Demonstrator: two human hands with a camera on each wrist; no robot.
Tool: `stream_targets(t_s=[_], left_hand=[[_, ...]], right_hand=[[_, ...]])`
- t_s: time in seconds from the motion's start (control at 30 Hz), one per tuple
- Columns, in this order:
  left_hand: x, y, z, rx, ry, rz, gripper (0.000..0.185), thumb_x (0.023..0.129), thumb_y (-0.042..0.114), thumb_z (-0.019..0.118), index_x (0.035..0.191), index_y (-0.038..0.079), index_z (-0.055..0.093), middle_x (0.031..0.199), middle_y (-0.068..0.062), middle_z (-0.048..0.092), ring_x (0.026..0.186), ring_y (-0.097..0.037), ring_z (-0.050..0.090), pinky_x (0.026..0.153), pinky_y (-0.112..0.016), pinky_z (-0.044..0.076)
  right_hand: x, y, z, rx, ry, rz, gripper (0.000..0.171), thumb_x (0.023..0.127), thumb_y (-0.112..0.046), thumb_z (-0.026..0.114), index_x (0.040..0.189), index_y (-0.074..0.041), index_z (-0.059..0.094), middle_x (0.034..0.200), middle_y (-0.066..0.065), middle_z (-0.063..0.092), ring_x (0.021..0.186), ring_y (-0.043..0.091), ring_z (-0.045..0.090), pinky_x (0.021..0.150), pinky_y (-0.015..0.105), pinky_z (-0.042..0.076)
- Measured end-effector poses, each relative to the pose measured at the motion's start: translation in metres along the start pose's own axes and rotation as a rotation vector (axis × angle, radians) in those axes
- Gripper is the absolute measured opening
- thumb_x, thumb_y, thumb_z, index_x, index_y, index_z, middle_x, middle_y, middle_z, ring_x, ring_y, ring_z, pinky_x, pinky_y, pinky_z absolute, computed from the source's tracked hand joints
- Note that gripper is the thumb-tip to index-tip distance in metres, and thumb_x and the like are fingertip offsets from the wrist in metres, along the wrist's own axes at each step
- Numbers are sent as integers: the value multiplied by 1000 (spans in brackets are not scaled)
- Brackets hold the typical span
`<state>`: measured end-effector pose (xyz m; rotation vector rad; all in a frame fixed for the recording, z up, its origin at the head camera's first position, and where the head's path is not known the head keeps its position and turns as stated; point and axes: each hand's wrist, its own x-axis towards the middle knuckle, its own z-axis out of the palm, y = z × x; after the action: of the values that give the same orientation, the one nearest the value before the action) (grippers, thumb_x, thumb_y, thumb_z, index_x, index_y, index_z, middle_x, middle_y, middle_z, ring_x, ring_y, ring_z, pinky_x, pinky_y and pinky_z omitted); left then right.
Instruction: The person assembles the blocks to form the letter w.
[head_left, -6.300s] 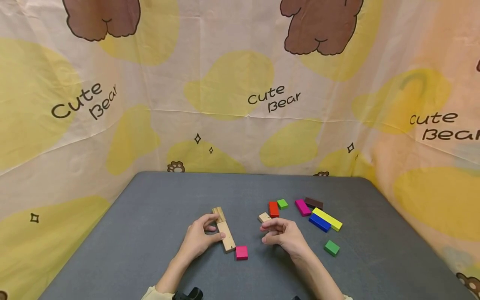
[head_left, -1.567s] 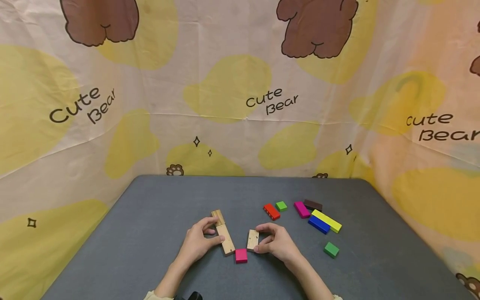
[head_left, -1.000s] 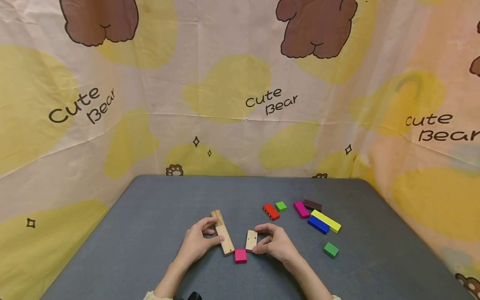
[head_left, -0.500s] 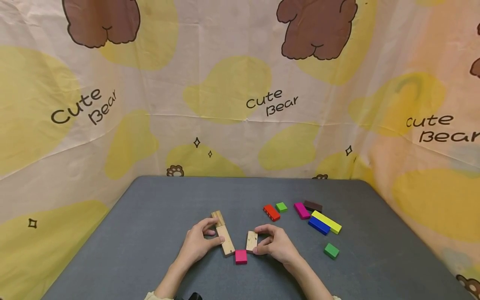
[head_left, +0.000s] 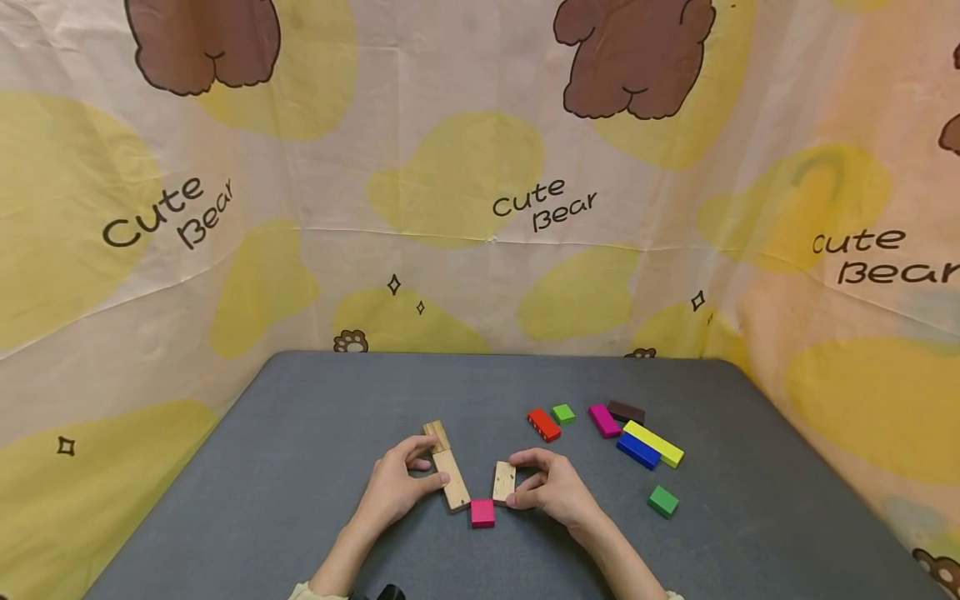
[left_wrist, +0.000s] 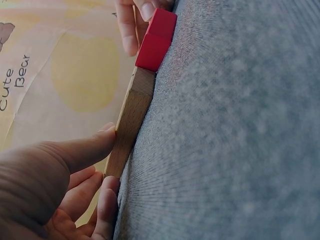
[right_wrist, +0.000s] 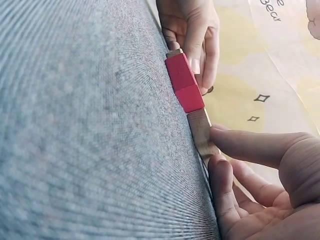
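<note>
In the head view my left hand (head_left: 396, 477) holds a row of two wooden blocks, its thumb on the long pale block (head_left: 453, 485) and a fingertip at the short striped block (head_left: 435, 431) at the far end. My right hand (head_left: 553, 490) grips a shorter pale wooden block (head_left: 504, 482) by its right side, thumb at the near end and index finger at the far end. Between the near ends of the pale blocks lies a pink block (head_left: 483, 514). Both wrist views show it low on the cloth, the wood right at its corners.
Farther back on the grey table (head_left: 330, 400) lie a red block (head_left: 543, 425) and a light green block (head_left: 563, 414). To their right are magenta (head_left: 604, 421), dark brown (head_left: 626, 412), yellow (head_left: 653, 442) and blue (head_left: 638, 451) blocks. A green block (head_left: 663, 502) lies nearer.
Since the earliest frame, my right hand has taken the short pale block from beside the red block and brought it near the pink block. The red block has turned. Lately both hands stay still.
</note>
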<state>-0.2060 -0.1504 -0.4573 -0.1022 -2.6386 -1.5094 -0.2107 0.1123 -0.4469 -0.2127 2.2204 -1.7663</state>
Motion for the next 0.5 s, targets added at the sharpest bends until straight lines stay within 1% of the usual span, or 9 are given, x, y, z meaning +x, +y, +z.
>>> stream_targets(t_s=[0.33,0.5], left_hand=[[-1,1,0,10,4,3,57,76,22,87,129,13,64,128,-8,64,95,-15,62,84,-45,48],[-1,3,-1,1,-2,-6,58,76,22,87,129,13,64,128,-8,63,95,-15,62,84,-44,48]], right_hand=[[0,-1,0,2,0,-1,55,71,5,85,122,1,62,107,11,63,78,22,66,66,31,48],[0,-1,1,-2,2,-4,56,71,4,85,122,1,62,108,11,63,78,22,66,66,32,48]])
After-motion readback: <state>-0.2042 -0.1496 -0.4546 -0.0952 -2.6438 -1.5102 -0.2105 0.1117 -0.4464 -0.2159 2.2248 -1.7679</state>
